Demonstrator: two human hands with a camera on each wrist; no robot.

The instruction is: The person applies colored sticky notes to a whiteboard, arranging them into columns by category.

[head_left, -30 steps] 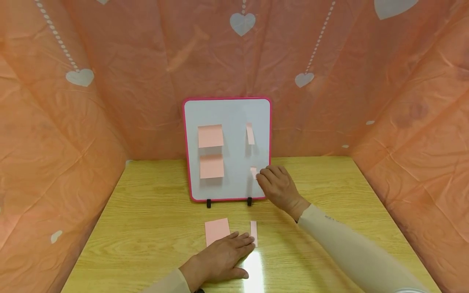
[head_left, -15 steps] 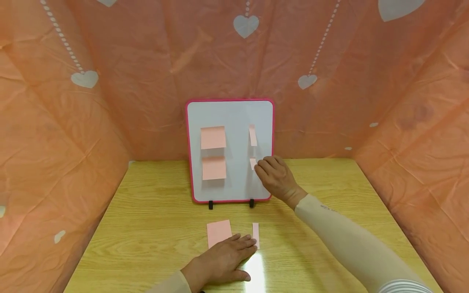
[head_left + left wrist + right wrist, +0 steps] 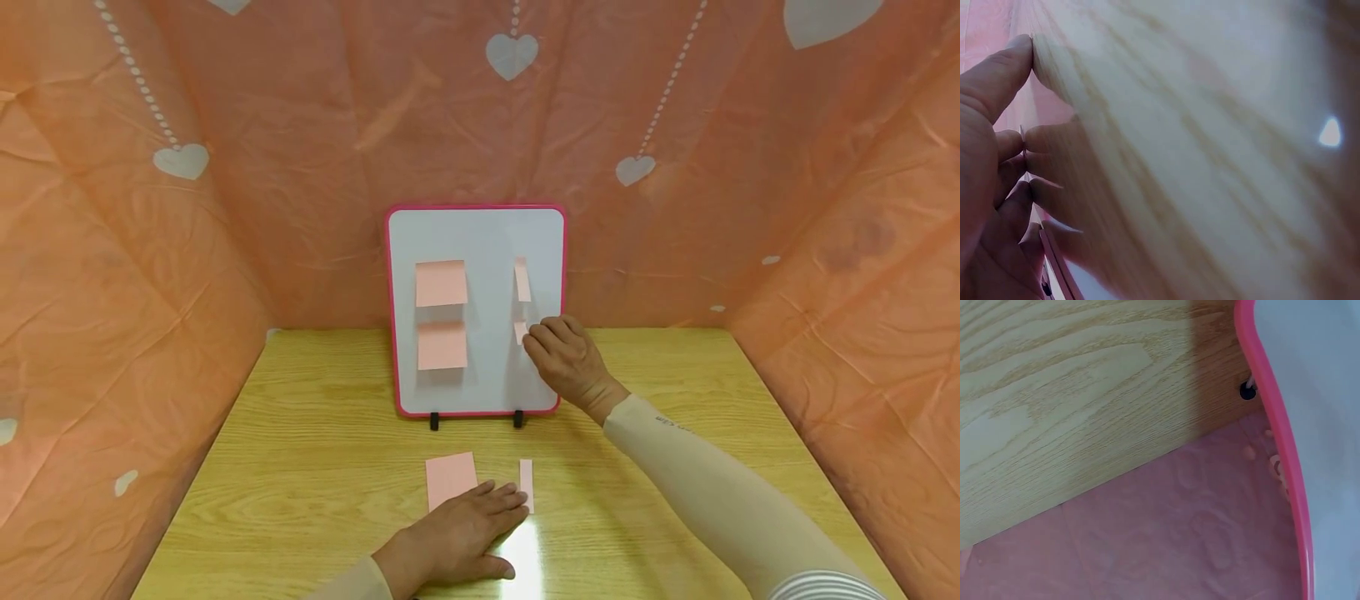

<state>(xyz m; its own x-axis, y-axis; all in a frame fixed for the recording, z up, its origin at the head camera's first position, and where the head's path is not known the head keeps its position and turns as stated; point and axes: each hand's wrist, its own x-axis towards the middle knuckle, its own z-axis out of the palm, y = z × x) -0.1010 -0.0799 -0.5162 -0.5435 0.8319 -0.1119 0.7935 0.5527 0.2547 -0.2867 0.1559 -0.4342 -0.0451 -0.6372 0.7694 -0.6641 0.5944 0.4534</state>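
Observation:
My right hand [image 3: 567, 358], fingers curled, is at the right side of the whiteboard [image 3: 491, 383] and pinches a narrow pink sticky note [image 3: 520, 332] against it. The note's lower end is partly hidden by the fingertips. Flat on the table lies my left hand [image 3: 467, 533], its fingers straight. It covers the lower part of a square pink sticky note [image 3: 450, 477], and its fingertips touch or overlap a narrow pink strip [image 3: 527, 479]. In the left wrist view, the left hand [image 3: 997, 169] rests on the glossy tabletop. The right wrist view does not show the right hand.
Two square pink notes [image 3: 441, 283] hang on the board's left half, one above the other. Another narrow note [image 3: 522, 280] sticks at the upper right. Black feet [image 3: 434, 422] support the pink-framed board on the wooden table [image 3: 315, 433]. Orange cloth [image 3: 337, 167] with hearts surrounds it.
My right hand has moved up the board a little, and the narrow note it pinches has risen with it. The left hand stays in place; the head view has shifted slightly.

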